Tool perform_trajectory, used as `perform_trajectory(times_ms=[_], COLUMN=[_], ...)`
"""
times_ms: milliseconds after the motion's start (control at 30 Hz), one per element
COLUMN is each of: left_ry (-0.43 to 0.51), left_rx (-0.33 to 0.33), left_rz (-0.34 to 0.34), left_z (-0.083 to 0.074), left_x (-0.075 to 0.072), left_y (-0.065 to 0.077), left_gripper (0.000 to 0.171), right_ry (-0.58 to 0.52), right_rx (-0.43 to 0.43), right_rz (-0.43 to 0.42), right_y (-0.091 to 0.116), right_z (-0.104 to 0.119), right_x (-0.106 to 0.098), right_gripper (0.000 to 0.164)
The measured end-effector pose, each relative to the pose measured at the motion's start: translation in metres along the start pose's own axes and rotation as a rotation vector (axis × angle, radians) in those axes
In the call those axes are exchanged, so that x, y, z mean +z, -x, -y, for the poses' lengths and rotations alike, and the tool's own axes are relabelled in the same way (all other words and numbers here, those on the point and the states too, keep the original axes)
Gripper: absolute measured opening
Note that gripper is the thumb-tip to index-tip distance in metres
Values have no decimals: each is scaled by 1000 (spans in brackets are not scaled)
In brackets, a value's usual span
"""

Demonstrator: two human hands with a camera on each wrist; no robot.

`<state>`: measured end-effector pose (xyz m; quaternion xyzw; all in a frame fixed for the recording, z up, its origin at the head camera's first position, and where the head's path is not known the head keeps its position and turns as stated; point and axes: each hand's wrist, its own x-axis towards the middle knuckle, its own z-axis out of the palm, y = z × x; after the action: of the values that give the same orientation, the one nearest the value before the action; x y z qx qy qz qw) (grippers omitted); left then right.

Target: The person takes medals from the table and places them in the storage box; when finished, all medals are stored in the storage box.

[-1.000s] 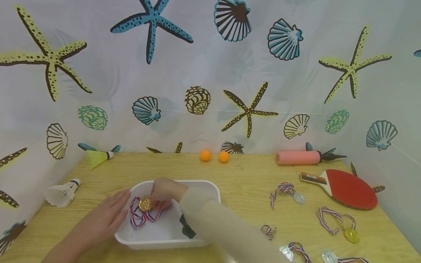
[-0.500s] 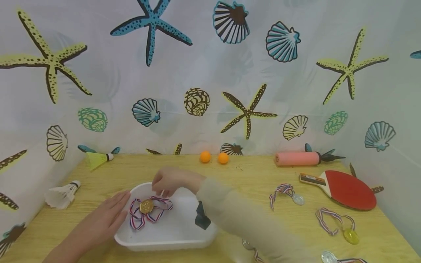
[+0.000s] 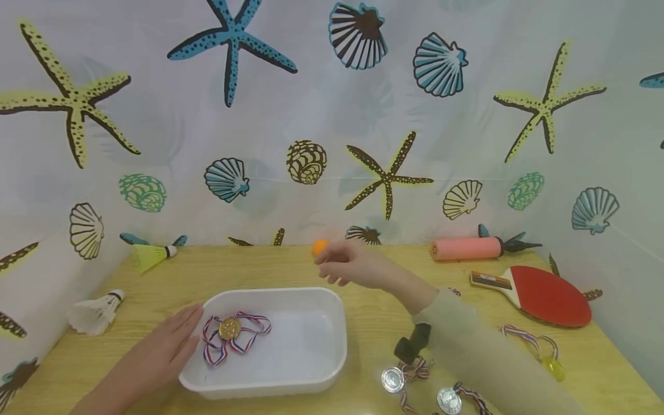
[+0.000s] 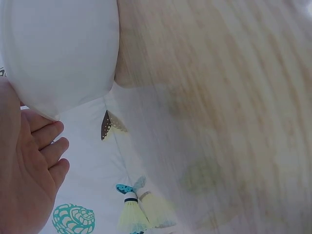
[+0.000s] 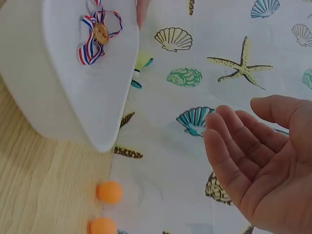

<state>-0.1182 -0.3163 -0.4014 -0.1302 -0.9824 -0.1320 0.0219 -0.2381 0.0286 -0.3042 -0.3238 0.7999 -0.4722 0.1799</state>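
Observation:
In the head view, a white basin [image 3: 290, 377] stands on the table at the centre-left. Inside, toward its left end, lies a gold medal [image 3: 230, 328] with its red, white and blue ribbon [image 3: 254, 324] spread in loops. My left hand [image 3: 158, 349] rests against the basin's left rim, fingers lightly bent in the left wrist view. My right hand [image 3: 360, 265] hovers beyond the basin's far right corner, holding nothing; its loosely bent fingers and bare palm show in the right wrist view. Silver medals [image 3: 392, 379] with ribbons lie right of the basin.
Orange balls [image 5: 110, 192] sit at the back, one hidden by the right hand in the head view. A pink pump [image 3: 467, 248], red paddle [image 3: 551, 296] and yellow medal [image 3: 553, 368] lie right. A yellow shuttlecock [image 3: 151, 256] and white shuttlecock [image 3: 97, 311] lie left.
My right hand has left the gold medal and its ribbon in the basin, lifted out and moved right. The left hand stays at the rim.

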Motion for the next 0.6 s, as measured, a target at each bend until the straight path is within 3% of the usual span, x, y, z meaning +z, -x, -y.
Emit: perform_trajectory(times_ms=[133,300,600], left_ry=[6,4,-1], left_rx=[-13,-16,-7], left_rz=[11,7,-6], left_z=[-1,-2,0], left_x=[-1,-1,2], left_y=[0,0,-1], left_gripper=[57,57,56], right_ry=[17,46,256], right_rx=[19,51,182], right_rz=[-129,-266,-449], right_y=[31,65,112], right_z=[-18,-58,-128], right_x=[-25,-48,-80], right_gripper=[24,28,18])
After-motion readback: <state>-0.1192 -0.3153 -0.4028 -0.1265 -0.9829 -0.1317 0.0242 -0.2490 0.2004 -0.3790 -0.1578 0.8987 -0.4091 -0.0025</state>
